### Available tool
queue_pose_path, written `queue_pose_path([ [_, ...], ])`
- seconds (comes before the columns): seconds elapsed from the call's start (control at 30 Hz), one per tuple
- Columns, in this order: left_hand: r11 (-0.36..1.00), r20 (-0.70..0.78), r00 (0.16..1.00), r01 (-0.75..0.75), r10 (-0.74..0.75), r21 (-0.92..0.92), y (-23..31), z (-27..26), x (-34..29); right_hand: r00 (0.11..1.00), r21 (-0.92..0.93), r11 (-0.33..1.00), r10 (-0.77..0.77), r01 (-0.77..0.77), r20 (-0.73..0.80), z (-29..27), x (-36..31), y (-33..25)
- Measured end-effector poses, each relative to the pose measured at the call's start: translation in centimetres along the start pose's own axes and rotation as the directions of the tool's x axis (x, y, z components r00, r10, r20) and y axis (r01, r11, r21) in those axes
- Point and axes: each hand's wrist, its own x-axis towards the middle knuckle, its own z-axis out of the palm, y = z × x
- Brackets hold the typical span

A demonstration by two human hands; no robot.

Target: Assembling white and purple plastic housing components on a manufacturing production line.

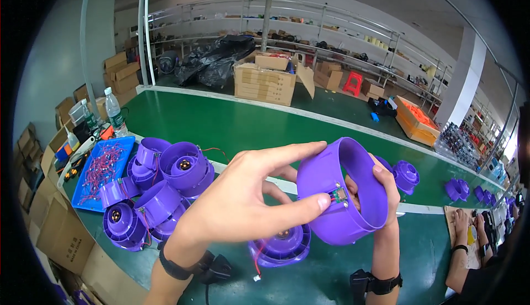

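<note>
Closest to you, below the ring, soft-looking black straps circle your wrists. Just below the ring's left side, a ribbed, round purple housing sits on the smooth green bench, its thin red wire ending in a small white plug.

The ring itself, a glossy, short, wide plastic tube, is held tilted above the bench between your hands. Your left hand has its fingers partly spread, index along the ring's top and thumb pressed at a small green board set in its wall. Your right hand grips with fingers curled round the ring's right rim, some showing through its opening.

Left of the ring, more purple housings stand clustered and stacked, hard and shiny; past them a shallow blue tray carries a loose tangle of thin wires. Farther beyond the ring stand a clear bottle to its left, a brown cardboard box and a crinkled black plastic bag.
</note>
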Motion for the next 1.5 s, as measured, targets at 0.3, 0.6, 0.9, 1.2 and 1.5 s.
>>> queue_pose_path([
  [0.3, 0.999, -0.028, 1.0, 0.009, -0.008, 0.043, 0.0, 0.1, 0.0, 1.0, 0.004, 1.0, -0.003, 0.003, -0.026, 0.3, 0.1, 0.4],
  [0.6, 0.996, -0.168, 0.985, -0.033, 0.046, 0.08, -1.7, -0.2, 0.8, 0.989, -0.013, 0.99, 0.14, -0.14, 0.05, 0.2, 0.1, 0.1],
  [0.9, 0.9, -0.36, 0.922, 0.03, 0.144, 0.436, -1.2, -2.5, 0.0, 0.912, 0.215, 0.936, 0.328, -0.278, -0.246, -6.7, 2.1, 6.6],
  [1.2, 0.861, -0.327, 0.929, 0.016, 0.176, 0.508, -1.3, -2.5, -0.1, 0.812, 0.399, 0.902, 0.353, -0.164, -0.464, -11.0, 2.0, 14.2],
  [1.5, 0.878, -0.354, 0.927, 0.062, 0.126, 0.474, -1.0, -3.1, -0.3, 0.882, 0.071, 0.915, 0.403, -0.398, -0.243, -7.3, 1.5, 13.3],
])
